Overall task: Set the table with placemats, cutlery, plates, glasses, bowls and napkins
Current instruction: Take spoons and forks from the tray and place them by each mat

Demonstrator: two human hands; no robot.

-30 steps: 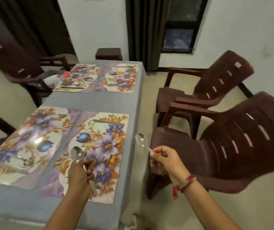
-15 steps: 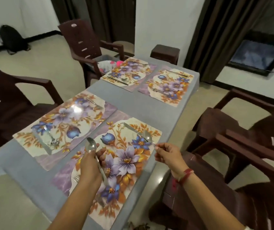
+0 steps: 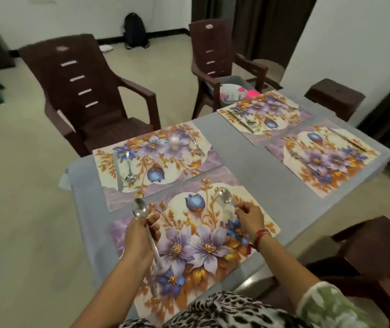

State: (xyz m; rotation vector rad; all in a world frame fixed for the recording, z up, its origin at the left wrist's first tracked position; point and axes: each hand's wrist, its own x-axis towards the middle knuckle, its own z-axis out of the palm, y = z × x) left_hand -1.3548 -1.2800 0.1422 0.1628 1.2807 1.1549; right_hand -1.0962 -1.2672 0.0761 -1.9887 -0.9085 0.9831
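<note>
Four floral placemats lie on the grey-covered counter in two pairs: the near placemat by the near edge under both hands, a second placemat touching it along the left edge, a third placemat toward the far left corner, and a fourth placemat along the right edge. Two spoons are in the air over the near placemat. The left hand is closed around a large spoon, whose bowl points up and away from the person; a long steel handle runs from that hand down toward the near edge, though whether it belongs to that spoon or to a second piece cannot be told. The right hand pinches a smaller spoon by the handle between thumb and fingertips, bowl pointing toward the far left. On the second placemat a knife and a spoon lie side by side at its left end, long axes running near to far, and a fork lies at its right end. Cutlery also rests on the third and fourth placemats, too blurred to count. Two brown chairs stand off the left edge, the nearer chair and the farther chair.
</note>
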